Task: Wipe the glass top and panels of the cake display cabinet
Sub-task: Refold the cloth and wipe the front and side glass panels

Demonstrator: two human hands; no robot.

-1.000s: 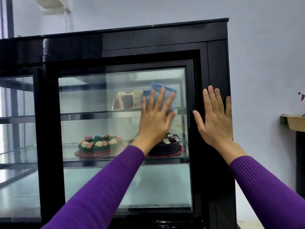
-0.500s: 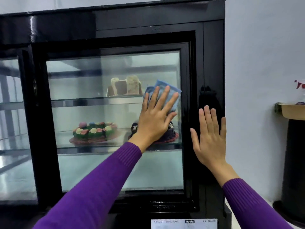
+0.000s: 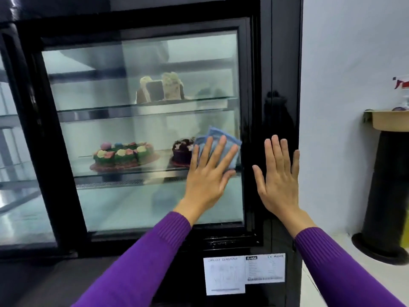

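Observation:
A black cake display cabinet (image 3: 285, 52) fills the view, with a sliding glass panel (image 3: 141, 134) in front of me. My left hand (image 3: 208, 176) lies flat on the lower right of that glass, fingers spread, pressing a blue cloth (image 3: 219, 138) against it. My right hand (image 3: 277, 176) rests flat and bare on the black frame just right of the glass. Both arms wear purple sleeves. The cabinet's top is out of view.
Inside stand a sliced cake (image 3: 160, 88) on the upper shelf, a green flower-topped cake (image 3: 124, 155) and a dark chocolate cake (image 3: 182, 150) below. A circuit diagram sticker (image 3: 243, 273) sits low on the frame. A black pedestal (image 3: 385, 191) carrying a cardboard box (image 3: 389, 120) stands at the right wall.
My left hand has slid the cloth down the glass from the upper shelf level to the lower shelf. My right hand has moved down the frame, and my view has tilted down.

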